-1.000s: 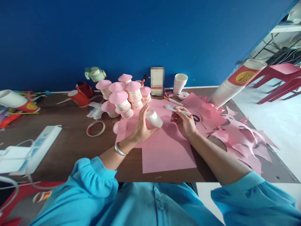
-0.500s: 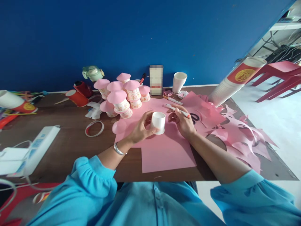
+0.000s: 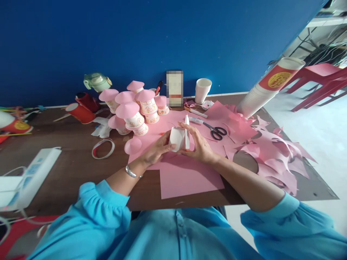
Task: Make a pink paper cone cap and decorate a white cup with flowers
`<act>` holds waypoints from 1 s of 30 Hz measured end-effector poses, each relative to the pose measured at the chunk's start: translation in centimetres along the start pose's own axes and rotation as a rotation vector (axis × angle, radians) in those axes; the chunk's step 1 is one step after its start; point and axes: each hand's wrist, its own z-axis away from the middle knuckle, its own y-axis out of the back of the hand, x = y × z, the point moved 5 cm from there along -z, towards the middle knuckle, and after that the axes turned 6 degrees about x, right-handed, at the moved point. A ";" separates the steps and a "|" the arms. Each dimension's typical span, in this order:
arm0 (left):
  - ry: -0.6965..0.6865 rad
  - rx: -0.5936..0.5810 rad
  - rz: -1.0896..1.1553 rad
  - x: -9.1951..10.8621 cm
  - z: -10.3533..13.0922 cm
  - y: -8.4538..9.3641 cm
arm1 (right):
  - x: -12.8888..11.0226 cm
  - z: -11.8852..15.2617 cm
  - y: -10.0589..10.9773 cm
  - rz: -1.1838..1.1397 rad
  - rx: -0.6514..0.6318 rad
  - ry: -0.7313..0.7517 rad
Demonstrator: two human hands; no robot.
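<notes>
One small white cup: held above the pink paper, in front of the person, between the two hands. One left hand: partly curled, thumb and fingers closed about the cup's left side; silver bracelet at the wrist. One right hand: half closed, fingers and thumb gripping a white marker upright along the cup's right side; whether its fingertips also touch the cup, cannot tell. Cluster of patterned cups with pink cone tops, some stacked, left of and beyond the hands. One pink disc, near the left hand. Black-handled scissors, lying on pink paper beyond the right hand. Pink offcuts, spread at right. One tape roll, flat on the brown table. One tall cup stack, tilted, behind the offcuts.
</notes>
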 end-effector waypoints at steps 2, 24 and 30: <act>0.097 -0.104 0.152 -0.3 0.1 -0.4 | 0.1 0.0 0.1 -0.006 0.011 -0.006; 0.286 -0.027 0.545 -1.5 -0.1 -0.6 | -1.5 -0.4 3.9 -0.227 0.330 -0.191; 0.296 -0.062 0.618 -0.5 -0.2 -0.9 | -2.5 -0.2 4.0 -0.354 0.413 -0.241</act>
